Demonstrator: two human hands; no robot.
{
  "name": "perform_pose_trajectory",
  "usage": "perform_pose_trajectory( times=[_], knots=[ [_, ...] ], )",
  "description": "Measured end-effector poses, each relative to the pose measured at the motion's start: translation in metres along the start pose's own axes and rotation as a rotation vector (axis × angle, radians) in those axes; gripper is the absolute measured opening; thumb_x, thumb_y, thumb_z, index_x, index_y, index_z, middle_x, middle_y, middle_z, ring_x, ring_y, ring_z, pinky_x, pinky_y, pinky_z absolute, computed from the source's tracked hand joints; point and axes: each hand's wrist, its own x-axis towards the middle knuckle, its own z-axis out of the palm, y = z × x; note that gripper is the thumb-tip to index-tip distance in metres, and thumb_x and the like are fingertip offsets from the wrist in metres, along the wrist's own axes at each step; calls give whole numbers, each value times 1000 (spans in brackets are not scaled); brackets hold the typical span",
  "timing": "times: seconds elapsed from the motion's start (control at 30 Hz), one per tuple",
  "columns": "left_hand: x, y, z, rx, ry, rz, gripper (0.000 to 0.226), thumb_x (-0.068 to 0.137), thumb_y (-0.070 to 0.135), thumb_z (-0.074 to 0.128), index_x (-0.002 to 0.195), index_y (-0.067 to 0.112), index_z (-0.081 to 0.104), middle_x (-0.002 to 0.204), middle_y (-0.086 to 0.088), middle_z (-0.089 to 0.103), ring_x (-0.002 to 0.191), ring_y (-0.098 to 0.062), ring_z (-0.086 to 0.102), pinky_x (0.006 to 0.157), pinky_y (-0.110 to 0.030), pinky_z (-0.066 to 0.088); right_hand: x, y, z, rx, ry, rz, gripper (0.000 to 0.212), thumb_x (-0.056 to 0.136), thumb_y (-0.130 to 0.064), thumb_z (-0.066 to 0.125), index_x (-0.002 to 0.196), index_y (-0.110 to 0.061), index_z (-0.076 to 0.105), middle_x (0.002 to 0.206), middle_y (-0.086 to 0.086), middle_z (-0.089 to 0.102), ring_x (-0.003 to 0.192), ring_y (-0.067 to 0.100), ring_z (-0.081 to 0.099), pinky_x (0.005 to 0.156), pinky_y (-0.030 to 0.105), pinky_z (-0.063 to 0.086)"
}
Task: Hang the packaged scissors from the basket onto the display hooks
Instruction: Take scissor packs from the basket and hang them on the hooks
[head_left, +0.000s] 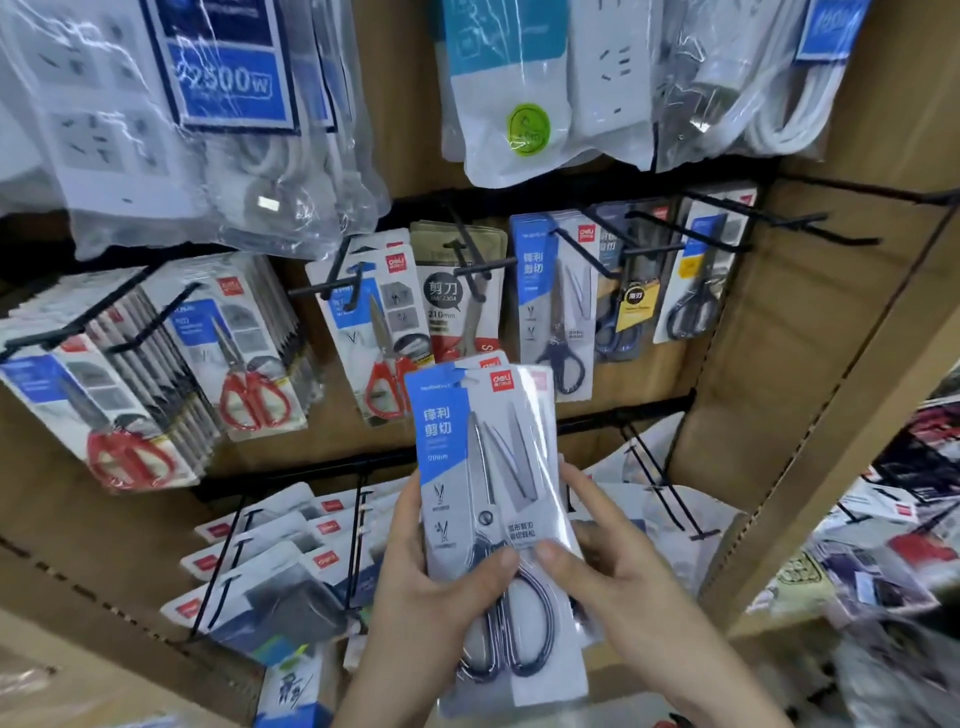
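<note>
Packaged scissors (483, 467), several packs stacked, are held upright before the rack, just below the matching blue-carded pack (553, 306) on its hook (576, 249). Both hands grip the stack's lower half: left hand (431, 587) with its thumb across the front, right hand (618, 566) along the right edge. The glossy sleeves could slide apart, and the small hang hole (470, 383) may miss the hook tip. Cardboard backing (805, 338) carries black wire hooks. Bagged power strips (519, 88) hang above and red-handled scissors (249, 338) to the left.
</note>
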Motion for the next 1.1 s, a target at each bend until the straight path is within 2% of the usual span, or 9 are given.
perform_pose_trajectory(
  times=[0.13, 0.27, 0.37, 0.57, 0.63, 0.77, 0.93, 1.03, 1.1],
  knots=[
    [4, -3, 7, -27, 54, -7, 67, 62, 2, 82, 120, 23, 59, 108, -6, 75, 97, -25, 72, 72, -30, 59, -1, 6, 1, -80, 91, -94, 58, 77, -54, 73, 131, -53, 51, 131, -8, 65, 124, 12, 59, 105, 42, 47],
    [11, -2, 11, 19, 141, 0, 43, 67, 9, 79, 108, 17, 69, 101, -9, 76, 95, -31, 72, 81, -43, 59, -4, 9, 3, 16, 112, -108, 36, 85, -31, 72, 120, -36, 64, 119, -7, 72, 112, 11, 66, 91, 26, 54],
    [14, 1, 13, -18, 179, -29, 36, 68, 13, 76, 104, 13, 71, 99, -10, 77, 92, -31, 73, 82, -43, 57, -6, 6, 1, 78, 125, -96, 35, 83, -25, 59, 117, -28, 64, 112, -12, 74, 106, 4, 68, 82, 15, 52],
    [23, 2, 10, 69, 236, -80, 18, 83, 16, 72, 100, 11, 68, 94, -7, 77, 85, -25, 74, 72, -38, 57, -8, 11, -10, 90, 189, -129, 33, 83, -18, 68, 113, -32, 71, 111, -2, 74, 103, 13, 69, 80, 21, 54],
    [25, 3, 10, 126, 196, -96, 23, 84, 26, 70, 101, 12, 69, 93, -5, 77, 87, -26, 74, 77, -44, 59, -11, 10, -14, 67, 138, -126, 43, 79, -14, 80, 113, -35, 69, 116, 1, 72, 106, 16, 68, 83, 23, 54],
    [24, 2, 14, 263, 173, -54, 27, 95, 35, 56, 96, 12, 70, 88, -4, 77, 85, -24, 73, 83, -51, 57, -20, 6, -24, 26, 85, -94, 64, 74, -6, 82, 126, -34, 58, 114, 4, 73, 104, 25, 69, 87, 32, 56],
    [25, 6, 15, 265, 199, -42, 26, 100, 30, 50, 90, 21, 73, 89, -2, 77, 88, -25, 72, 88, -54, 55, -22, 0, -41, 18, 284, -79, 76, 73, -22, 72, 139, -41, 38, 104, 4, 77, 98, 21, 72, 88, 41, 58],
    [26, 11, 14, 287, 165, 23, 18, 95, 21, 58, 89, 23, 74, 89, -1, 77, 86, -21, 73, 86, -52, 56, -26, -2, -61, -5, 407, -92, 82, 70, -22, 73, 137, -51, 34, 100, 2, 77, 91, 18, 74, 75, 33, 59],
    [24, 13, 20, 295, 118, 71, 13, 91, 17, 61, 91, 22, 73, 88, 2, 78, 84, -15, 73, 79, -41, 58, -30, -4, -74, -16, 468, -112, 83, 68, -20, 74, 133, -55, 36, 100, 1, 78, 89, 16, 74, 70, 27, 59]
  ],
)
